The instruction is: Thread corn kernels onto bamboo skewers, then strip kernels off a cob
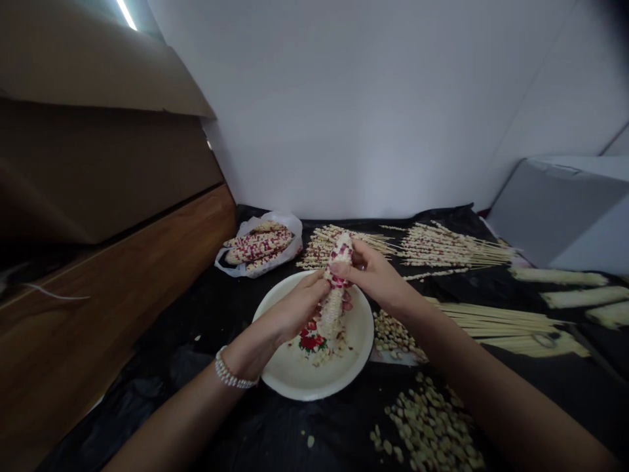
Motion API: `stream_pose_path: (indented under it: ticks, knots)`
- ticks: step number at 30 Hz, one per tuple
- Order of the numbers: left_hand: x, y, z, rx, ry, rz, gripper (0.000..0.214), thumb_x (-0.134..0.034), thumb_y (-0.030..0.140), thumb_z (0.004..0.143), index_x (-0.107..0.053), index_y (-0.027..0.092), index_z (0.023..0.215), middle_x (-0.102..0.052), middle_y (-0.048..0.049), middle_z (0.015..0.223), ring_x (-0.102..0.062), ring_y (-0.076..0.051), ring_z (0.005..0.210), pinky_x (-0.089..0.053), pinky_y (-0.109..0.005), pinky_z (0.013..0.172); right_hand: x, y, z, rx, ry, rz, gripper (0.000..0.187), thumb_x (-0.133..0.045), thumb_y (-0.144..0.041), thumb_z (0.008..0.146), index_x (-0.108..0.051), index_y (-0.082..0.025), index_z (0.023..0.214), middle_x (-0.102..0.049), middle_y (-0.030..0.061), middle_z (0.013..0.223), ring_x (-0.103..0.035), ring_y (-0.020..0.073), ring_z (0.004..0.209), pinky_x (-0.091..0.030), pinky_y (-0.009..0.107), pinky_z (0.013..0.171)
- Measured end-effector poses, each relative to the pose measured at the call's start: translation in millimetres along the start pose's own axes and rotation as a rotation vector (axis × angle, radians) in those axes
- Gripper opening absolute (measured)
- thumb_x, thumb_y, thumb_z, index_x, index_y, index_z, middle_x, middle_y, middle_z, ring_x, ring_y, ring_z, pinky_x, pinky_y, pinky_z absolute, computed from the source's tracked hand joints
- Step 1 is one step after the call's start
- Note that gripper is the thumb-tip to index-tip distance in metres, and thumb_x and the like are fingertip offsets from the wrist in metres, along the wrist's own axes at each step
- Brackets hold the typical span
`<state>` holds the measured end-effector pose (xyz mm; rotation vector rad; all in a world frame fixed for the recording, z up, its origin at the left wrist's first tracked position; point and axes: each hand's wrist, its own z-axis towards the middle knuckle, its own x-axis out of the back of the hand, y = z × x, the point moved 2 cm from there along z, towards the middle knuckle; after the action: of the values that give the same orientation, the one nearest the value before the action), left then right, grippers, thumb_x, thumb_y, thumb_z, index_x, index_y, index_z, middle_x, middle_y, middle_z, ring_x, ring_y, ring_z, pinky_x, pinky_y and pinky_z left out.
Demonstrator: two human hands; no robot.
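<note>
An ear of corn (339, 292) with white and purple kernels is held between both hands over a white enamel bowl (278, 367). Its lower part looks stripped to the pale cob, while kernels still cover the upper part. My left hand (302, 301), with a beaded bracelet at the wrist, closes on the ear from the left. From the right, my right hand (371, 272) wraps the upper part, thumb across the front and some fingers hidden behind. Loose kernels (324, 357) lie in the bowl near a painted red flower (312, 337).
More ears (260, 246) sit in a plastic bag. Kernel-threaded sticks (437, 246) lie at the back, with bare sticks (511, 324) and stripped cobs (565, 276) at right. Seeds (432, 423) are heaped on the black sheet (196, 373). A wooden panel (122, 288) bounds the left.
</note>
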<state>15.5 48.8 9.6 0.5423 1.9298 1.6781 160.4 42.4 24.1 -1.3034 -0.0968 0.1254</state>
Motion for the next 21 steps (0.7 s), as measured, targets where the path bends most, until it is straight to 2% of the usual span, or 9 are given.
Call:
stream_pose_path:
  ticks: [2,4,6,8,11,13,17,21]
  knots:
    - [-1.2,-0.4,0.2,0.031,0.036,-0.016,0.016,-0.049,0.023,0.083,-0.061,0.016,0.090,-0.067,-0.0054,0.077,-0.062,-0.017,0.066,-0.047,-0.030,0.063,-0.8,1.1,-0.4,0.008,0.007,-0.008,0.025,-0.069,-0.030,0.076,-0.053,-0.023,0.094,-0.060,0.0009,0.085,-0.056,0.0166,0.077,-0.048,0.032,0.070]
    - [-1.1,1.6,0.0,0.054,0.020,-0.059,0.019,-0.051,0.016,0.075,-0.061,0.016,0.092,-0.067,-0.0052,0.077,-0.061,-0.016,0.065,-0.046,-0.029,0.062,-0.6,-0.3,-0.8,0.013,0.006,-0.003,0.025,-0.070,-0.031,0.076,-0.053,-0.023,0.092,-0.059,0.0007,0.084,-0.056,0.0161,0.076,-0.049,0.032,0.069]
    - [0.5,4.9,-0.6,0.065,-0.025,-0.116,0.032,-0.052,0.008,0.067,-0.062,0.016,0.096,-0.068,-0.0045,0.079,-0.061,-0.015,0.065,-0.045,-0.026,0.061,0.2,-3.3,-1.3,0.007,-0.003,0.019,0.024,-0.070,-0.033,0.077,-0.053,-0.023,0.091,-0.059,0.0004,0.081,-0.055,0.0148,0.070,-0.049,0.030,0.062]
    - [2.1,8.2,-1.8,0.090,-0.079,-0.188,0.040,-0.053,0.006,0.064,-0.062,0.017,0.101,-0.069,-0.0045,0.080,-0.062,-0.015,0.067,-0.045,-0.025,0.060,1.1,-6.7,-1.7,-0.008,-0.010,0.049,0.024,-0.070,-0.036,0.078,-0.052,-0.023,0.088,-0.058,-0.0004,0.076,-0.054,0.0132,0.063,-0.047,0.028,0.054]
    - [2.0,11.6,-4.0,0.117,-0.154,-0.241,0.026,-0.056,0.016,0.078,-0.063,0.016,0.103,-0.070,-0.0067,0.085,-0.064,-0.017,0.074,-0.048,-0.029,0.067,1.5,-9.7,-2.3,-0.034,-0.035,0.099,0.025,-0.069,-0.038,0.079,-0.050,-0.024,0.087,-0.055,-0.0022,0.071,-0.050,0.0110,0.053,-0.044,0.027,0.046]
    - [1.2,12.2,-4.9,0.085,-0.166,-0.191,0.022,-0.057,0.027,0.086,-0.064,0.016,0.103,-0.070,-0.0076,0.088,-0.064,-0.018,0.078,-0.048,-0.030,0.072,1.5,-9.7,-2.5,-0.054,-0.044,0.113,0.027,-0.069,-0.040,0.079,-0.049,-0.024,0.086,-0.054,-0.0030,0.070,-0.048,0.0103,0.049,-0.043,0.027,0.043]
    - [0.4,9.0,-5.2,0.011,-0.128,-0.037,0.027,-0.058,0.036,0.088,-0.064,0.017,0.107,-0.070,-0.0075,0.094,-0.063,-0.017,0.084,-0.047,-0.030,0.075,2.1,-7.9,-2.3,-0.073,-0.046,0.121,0.030,-0.071,-0.043,0.077,-0.049,-0.024,0.086,-0.053,-0.0035,0.069,-0.046,0.0098,0.048,-0.040,0.026,0.041]
    - [0.1,6.3,-4.4,-0.030,-0.124,0.010,0.028,-0.058,0.036,0.089,-0.064,0.017,0.109,-0.069,-0.0082,0.100,-0.062,-0.018,0.092,-0.046,-0.031,0.079,4.2,-8.1,-1.5,-0.058,-0.016,0.125,0.030,-0.072,-0.040,0.075,-0.052,-0.023,0.088,-0.055,-0.0016,0.076,-0.050,0.0111,0.059,-0.042,0.025,0.048]
